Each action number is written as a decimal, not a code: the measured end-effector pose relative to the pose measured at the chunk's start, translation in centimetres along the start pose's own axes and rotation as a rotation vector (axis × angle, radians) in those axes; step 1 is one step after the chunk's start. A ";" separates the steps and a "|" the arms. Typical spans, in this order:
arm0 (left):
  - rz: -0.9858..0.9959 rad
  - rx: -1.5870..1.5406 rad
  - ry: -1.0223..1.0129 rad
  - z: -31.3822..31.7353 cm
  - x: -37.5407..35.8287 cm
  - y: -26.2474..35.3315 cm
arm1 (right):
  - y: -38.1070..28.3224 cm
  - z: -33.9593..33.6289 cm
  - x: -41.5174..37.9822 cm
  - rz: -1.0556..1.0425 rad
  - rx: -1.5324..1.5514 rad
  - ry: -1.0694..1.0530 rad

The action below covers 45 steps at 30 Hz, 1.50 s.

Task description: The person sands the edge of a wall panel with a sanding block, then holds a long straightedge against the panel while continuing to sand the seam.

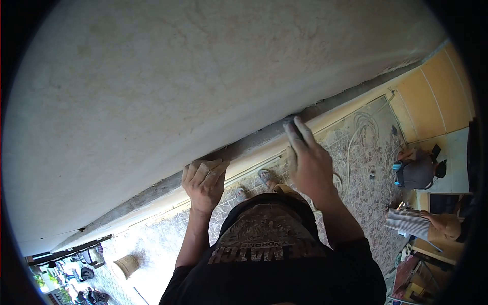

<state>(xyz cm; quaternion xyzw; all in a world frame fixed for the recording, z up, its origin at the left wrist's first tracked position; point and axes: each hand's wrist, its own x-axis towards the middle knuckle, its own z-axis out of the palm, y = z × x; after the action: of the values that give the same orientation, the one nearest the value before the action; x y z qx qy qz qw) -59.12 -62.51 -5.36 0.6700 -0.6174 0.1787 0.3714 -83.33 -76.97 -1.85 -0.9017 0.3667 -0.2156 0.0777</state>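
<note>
A long grey strip (254, 141) of rough, cement-like surface runs slantwise between the pale ceiling-like surface (152, 91) and the wall edge below it. My left hand (205, 185) is at the strip with its fingers curled over the edge; whether they hold anything is hidden. Farther right, my right hand (309, 160) reaches up to the same strip. Its index and middle fingers are stretched out, their tips dusty and against the strip, and the thumb lies apart. No tool shows in it.
Below is a patterned tile floor (363, 152) with a coiled hose (351, 147). A bucket (125, 266) stands at lower left, near motorbikes (91, 296). At right are a crouching person (419, 170) and another person (442, 223) beside cluttered furniture (422, 277).
</note>
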 end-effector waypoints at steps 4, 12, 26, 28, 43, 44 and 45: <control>0.005 0.023 -0.017 0.0 0.1 0.0 | -8.1 1.1 -0.4 -0.089 0.197 -0.219; -0.003 0.013 -0.028 -0.2 0.2 -0.1 | -0.4 -0.8 -0.3 0.090 0.122 0.024; 0.004 0.067 -0.032 0.0 -0.2 0.1 | 2.1 -1.2 -0.8 0.137 0.117 0.039; 0.007 0.060 -0.041 -0.1 -0.1 0.3 | -1.0 -0.4 -1.1 0.097 0.226 -0.109; 0.058 -0.038 -0.156 3.9 2.7 4.7 | 3.2 -2.7 0.1 0.057 0.211 -0.156; 0.055 -0.034 -0.169 4.1 2.9 5.0 | 5.1 -3.2 0.3 0.131 0.226 -0.159; 0.052 -0.033 -0.179 4.4 3.2 5.2 | 7.3 -2.9 0.7 0.121 0.157 0.010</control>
<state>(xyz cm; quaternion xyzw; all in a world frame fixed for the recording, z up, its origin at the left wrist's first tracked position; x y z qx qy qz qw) -64.52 -67.75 -4.59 0.6609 -0.6680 0.1176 0.3211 -88.82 -82.65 -1.19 -0.8680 0.4027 -0.2432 0.1590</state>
